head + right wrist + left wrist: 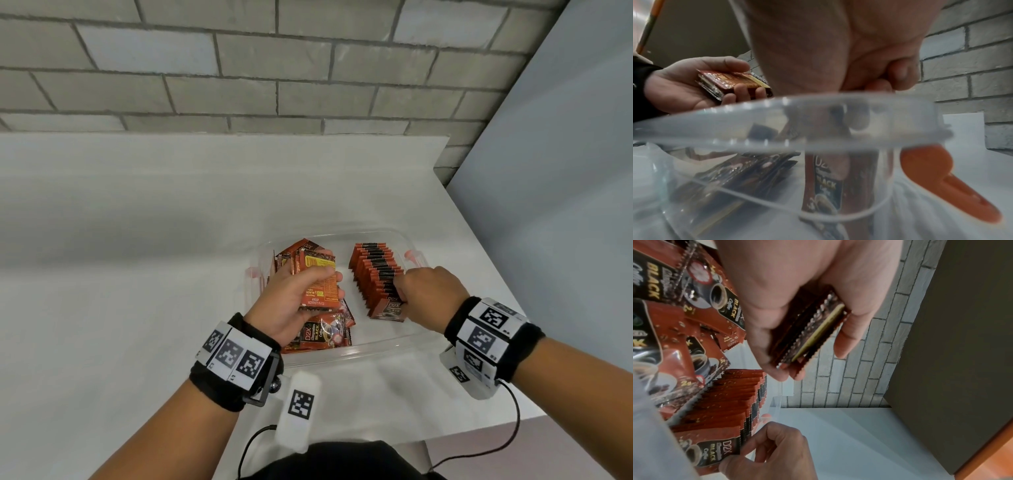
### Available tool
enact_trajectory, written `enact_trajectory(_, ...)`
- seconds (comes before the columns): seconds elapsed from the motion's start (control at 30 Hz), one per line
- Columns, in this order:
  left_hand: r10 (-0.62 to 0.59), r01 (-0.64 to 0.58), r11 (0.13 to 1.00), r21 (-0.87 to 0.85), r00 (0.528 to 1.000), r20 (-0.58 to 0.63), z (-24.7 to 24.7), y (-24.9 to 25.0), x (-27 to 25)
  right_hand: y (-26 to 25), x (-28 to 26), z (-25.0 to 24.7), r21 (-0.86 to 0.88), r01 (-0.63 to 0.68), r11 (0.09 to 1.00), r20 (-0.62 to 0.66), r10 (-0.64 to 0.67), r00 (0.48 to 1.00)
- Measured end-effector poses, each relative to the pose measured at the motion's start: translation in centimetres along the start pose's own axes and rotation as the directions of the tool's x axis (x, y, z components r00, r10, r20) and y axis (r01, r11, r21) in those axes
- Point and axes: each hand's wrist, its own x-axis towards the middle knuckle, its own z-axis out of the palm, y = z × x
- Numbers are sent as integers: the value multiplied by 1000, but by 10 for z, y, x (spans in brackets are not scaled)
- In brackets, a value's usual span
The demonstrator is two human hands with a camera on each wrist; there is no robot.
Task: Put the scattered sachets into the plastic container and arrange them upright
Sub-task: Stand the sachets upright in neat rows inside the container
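Observation:
A clear plastic container [383, 346] sits on the white table. A row of upright red-and-black coffee sachets [375, 274] fills its right side. Loose sachets [325, 334] lie flat in its left side. My left hand [301, 291] holds a stack of sachets [320, 284] above the loose pile; the stack [807, 335] shows edge-on in the left wrist view. My right hand [424, 291] pinches the nearest upright sachet [390, 308] at the front of the row. In the left wrist view that sachet [715, 449] stands by my right hand [777, 451].
The container has orange clips [412, 257] on its short sides, one of these clips [941, 183] close in the right wrist view. A grey brick wall [239, 68] stands behind the table. The table's right edge [507, 284] runs close to the container.

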Motion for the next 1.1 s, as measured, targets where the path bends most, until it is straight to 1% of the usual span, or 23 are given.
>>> enact_trajectory(0.33,4,-4,1000,4,1000,17,1,-3,6,3,1,0,41,-20,999,-15,20,1000)
enact_trajectory(0.43,-13,13,1000,-8,1000,24,1,-5,6,3,0,-1,61,-15,998,-29,17,999)
enact_trajectory(0.5,-34,35,999,-12,999,19,0,-6,6,4,-1,-1,108,-18,994,-49,23,999)
enact_trajectory(0.57,-48,48,999,1,999,25,-2,-7,6,6,-3,-5,226,-29,974,-93,51,994)
enact_trajectory(0.6,-45,44,999,14,998,38,-2,-7,6,6,-4,-8,334,-24,942,-135,73,988)
enact_trajectory(0.63,-38,37,999,28,998,47,-2,-8,6,6,-5,-12,466,-5,885,-183,103,978)
enact_trajectory(0.7,-13,10,999,49,998,61,-1,-8,6,4,-5,-22,680,67,730,-268,162,950)
enact_trajectory(0.77,18,-24,998,61,996,89,2,-7,6,0,-4,-33,795,133,592,-274,155,949)
enact_trajectory(0.8,28,-34,997,63,995,101,3,-7,6,-3,-3,-37,823,152,547,-260,126,957)
enact_trajectory(0.87,45,-54,996,72,992,117,5,-7,5,-7,-2,-40,851,166,498,-224,58,973)
enact_trajectory(0.97,62,-75,993,91,988,142,8,-7,3,-15,-1,-41,873,185,452,-197,-20,980)
enact_trajectory(1.03,73,-87,992,91,985,154,8,-8,2,-20,-1,-40,889,205,409,-204,-47,978)
enact_trajectory(1.1,72,-84,993,78,987,143,7,-7,2,-21,-2,-42,896,224,383,-227,-40,973)
